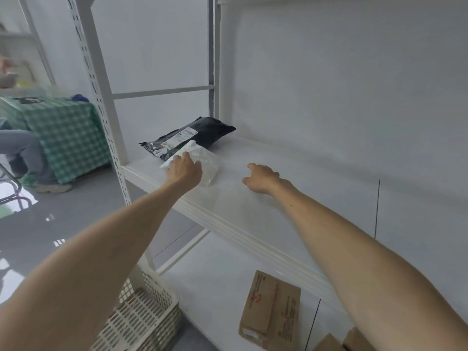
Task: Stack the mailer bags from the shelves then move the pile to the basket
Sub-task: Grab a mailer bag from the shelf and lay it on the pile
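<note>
A black mailer bag (195, 136) with a white label lies at the back left of the white shelf (291, 198). A white mailer bag (206, 164) lies in front of it, partly overlapping its near edge. My left hand (183, 171) rests on the white bag's left part with fingers laid over it. My right hand (262, 178) hovers low over the bare shelf to the right of the white bag, fingers loosely curled and holding nothing. A cream slotted basket (141, 317) stands on the floor at the shelf's left foot.
Brown cardboard boxes (271, 310) lie on the lower shelf at the bottom right. The perforated white upright (101, 102) frames the shelf's left side. Beyond it are a green checked table cover (68, 133) and a seated person's legs (22, 153).
</note>
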